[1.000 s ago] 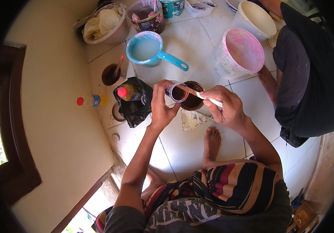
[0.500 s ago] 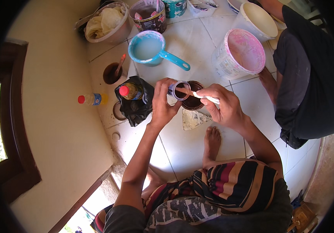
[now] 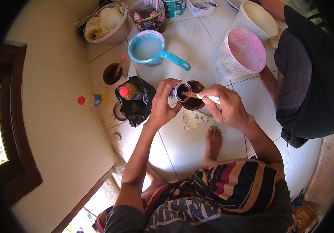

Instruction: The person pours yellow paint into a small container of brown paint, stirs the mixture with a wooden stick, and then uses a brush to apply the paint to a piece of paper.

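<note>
My left hand is wrapped round a small pale jar, tipped so its dark mouth faces up and to the right. My right hand grips the white handle of a flat stick; its blade is coated reddish brown. The blade's tip is at the jar's mouth. Just under and beside them stands a round can of dark brown paint, partly hidden by the jar and my right fingers. A paint-smeared triangular piece lies on the tiles in front of the can.
To the left are a black plastic bag around a red-capped bottle, another bottle and a brown pot. A blue dipper and pink-stained bucket stand beyond. Another person's dark-clothed leg is at the right.
The stick has shifted slightly to the right with my right hand, so its blade reaches less far across the jar's mouth. My left hand and the jar have barely moved.
</note>
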`<action>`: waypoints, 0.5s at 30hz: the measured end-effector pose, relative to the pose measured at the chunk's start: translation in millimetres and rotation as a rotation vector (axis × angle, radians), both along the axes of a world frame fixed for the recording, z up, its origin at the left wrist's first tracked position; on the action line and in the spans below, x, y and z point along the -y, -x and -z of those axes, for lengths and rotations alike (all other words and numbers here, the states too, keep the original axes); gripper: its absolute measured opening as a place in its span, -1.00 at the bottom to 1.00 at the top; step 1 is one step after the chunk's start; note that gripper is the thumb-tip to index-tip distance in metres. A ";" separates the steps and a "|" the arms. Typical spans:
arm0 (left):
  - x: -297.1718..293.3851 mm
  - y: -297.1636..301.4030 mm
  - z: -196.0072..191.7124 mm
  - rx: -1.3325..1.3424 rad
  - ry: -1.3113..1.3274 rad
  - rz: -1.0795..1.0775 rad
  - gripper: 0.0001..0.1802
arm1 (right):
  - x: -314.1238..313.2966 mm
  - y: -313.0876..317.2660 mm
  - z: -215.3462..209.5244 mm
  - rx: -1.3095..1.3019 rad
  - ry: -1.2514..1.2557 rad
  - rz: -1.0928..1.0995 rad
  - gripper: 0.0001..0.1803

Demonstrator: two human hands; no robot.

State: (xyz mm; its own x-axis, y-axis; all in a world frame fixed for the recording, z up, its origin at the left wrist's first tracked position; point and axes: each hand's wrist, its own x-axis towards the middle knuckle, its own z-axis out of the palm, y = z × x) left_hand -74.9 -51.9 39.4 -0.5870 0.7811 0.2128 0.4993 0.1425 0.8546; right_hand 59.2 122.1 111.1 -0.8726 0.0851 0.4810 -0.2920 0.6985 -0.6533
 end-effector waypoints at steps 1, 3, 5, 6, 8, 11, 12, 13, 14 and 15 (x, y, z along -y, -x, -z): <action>0.1 -0.4 -0.3 0.016 0.003 0.000 -0.31 | 1.5 0.1 1.5 -0.007 0.041 -0.003 -0.84; 0.3 -0.6 -0.4 0.035 0.006 0.013 -0.31 | 1.6 1.6 -1.2 0.006 0.079 0.007 -0.84; 0.5 -0.5 -0.3 0.039 0.006 0.040 -0.30 | 0.0 1.2 -5.0 0.027 0.065 0.019 -0.85; 0.3 -0.5 -1.1 0.040 0.001 0.049 -0.30 | -2.3 -0.2 -7.1 0.040 0.033 0.026 -0.85; -0.1 -0.9 -2.8 0.041 -0.009 0.067 -0.28 | -2.8 -1.0 -7.0 0.032 0.011 0.029 -0.86; 0.2 -2.4 -3.9 0.048 0.024 0.026 -0.27 | -0.2 -1.8 -4.5 -0.001 0.052 0.016 -0.86; 0.6 -2.5 -4.5 0.055 0.029 0.027 -0.26 | 1.3 -1.0 -6.5 0.006 0.078 0.003 -0.86; 1.0 -2.6 -5.1 0.062 0.034 0.028 -0.26 | 2.0 -0.6 -8.0 0.013 0.105 -0.009 -0.86; 1.5 -2.7 -5.2 0.069 0.039 0.029 -0.26 | 1.3 -1.3 -8.6 0.025 0.077 0.002 -0.85; 1.6 -2.4 -4.7 0.070 0.038 0.032 -0.26 | -0.6 -2.3 -9.8 0.035 0.048 0.014 -0.85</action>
